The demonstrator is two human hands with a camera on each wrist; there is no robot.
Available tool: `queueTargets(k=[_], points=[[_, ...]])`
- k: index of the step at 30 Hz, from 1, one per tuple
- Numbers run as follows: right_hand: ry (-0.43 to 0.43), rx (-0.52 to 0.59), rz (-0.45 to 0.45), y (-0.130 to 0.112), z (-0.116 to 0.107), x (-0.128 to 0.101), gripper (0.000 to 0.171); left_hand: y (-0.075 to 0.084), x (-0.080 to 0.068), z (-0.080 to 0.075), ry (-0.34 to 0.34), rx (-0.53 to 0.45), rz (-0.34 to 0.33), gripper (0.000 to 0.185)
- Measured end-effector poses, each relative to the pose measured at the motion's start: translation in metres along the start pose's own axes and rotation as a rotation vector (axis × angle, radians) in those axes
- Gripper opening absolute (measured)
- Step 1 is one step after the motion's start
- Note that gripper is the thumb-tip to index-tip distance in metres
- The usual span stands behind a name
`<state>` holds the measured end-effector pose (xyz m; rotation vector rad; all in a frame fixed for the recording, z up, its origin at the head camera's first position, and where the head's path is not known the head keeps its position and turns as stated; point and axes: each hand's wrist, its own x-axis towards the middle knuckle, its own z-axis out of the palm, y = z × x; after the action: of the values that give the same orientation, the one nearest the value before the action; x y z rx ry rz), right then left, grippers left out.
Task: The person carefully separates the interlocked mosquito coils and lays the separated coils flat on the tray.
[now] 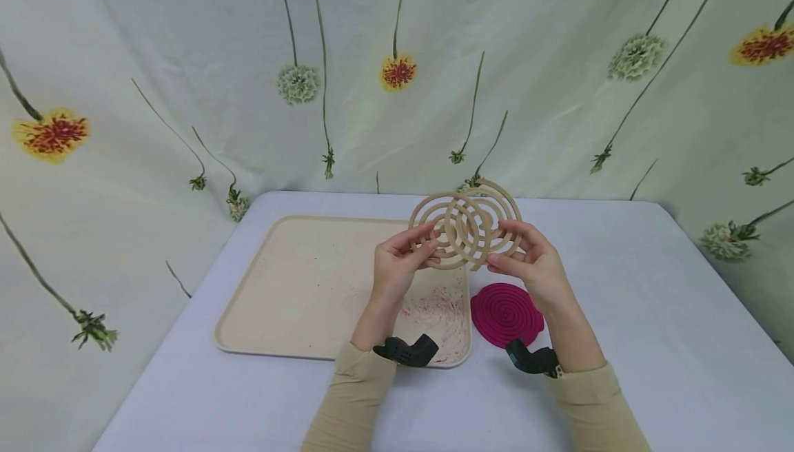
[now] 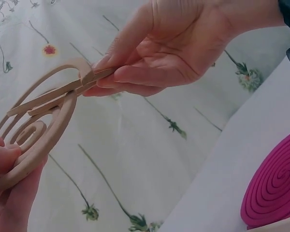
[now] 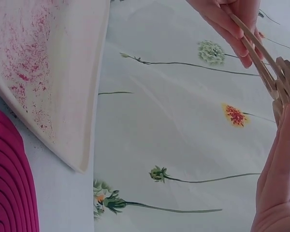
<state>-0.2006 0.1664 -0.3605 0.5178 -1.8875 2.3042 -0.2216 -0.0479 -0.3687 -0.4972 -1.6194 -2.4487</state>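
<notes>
Two tan mosquito coils, a left coil (image 1: 448,195) and a right coil (image 1: 509,197), are held up above the table with their rings overlapping. My left hand (image 1: 397,266) pinches the left coil by its outer side, thumb toward me. On the opposite side, my right hand (image 1: 540,269) grips the right coil between thumb and fingers. Seen edge-on in the left wrist view, the rings cross each other at an angle. Below my right hand, a round magenta coil (image 1: 506,314) lies flat on the table.
A large cream tray (image 1: 298,286) lies at the left, with pink crumbs and powder scattered over its near right corner. The magenta coil sits close beside its right edge. A white cloth covers the table (image 1: 626,300), and a flower-printed curtain (image 1: 558,128) hangs behind.
</notes>
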Motion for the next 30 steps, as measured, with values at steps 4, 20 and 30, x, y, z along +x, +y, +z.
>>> queueTargets(k=[4, 20, 30], points=[[-0.016, -0.010, -0.015, -0.001, 0.000, 0.000, 0.049, 0.000, 0.000, -0.001, -0.012, 0.008, -0.008, 0.031], [-0.334, -0.033, -0.114, -0.001, -0.028, 0.000, 0.031, 0.008, 0.001, -0.024, -0.421, 0.126, -0.034, 0.025], [-0.174, -0.042, -0.118, -0.003, -0.020, -0.001, 0.032, 0.007, -0.001, -0.014, -0.265, 0.089, -0.047, 0.028]])
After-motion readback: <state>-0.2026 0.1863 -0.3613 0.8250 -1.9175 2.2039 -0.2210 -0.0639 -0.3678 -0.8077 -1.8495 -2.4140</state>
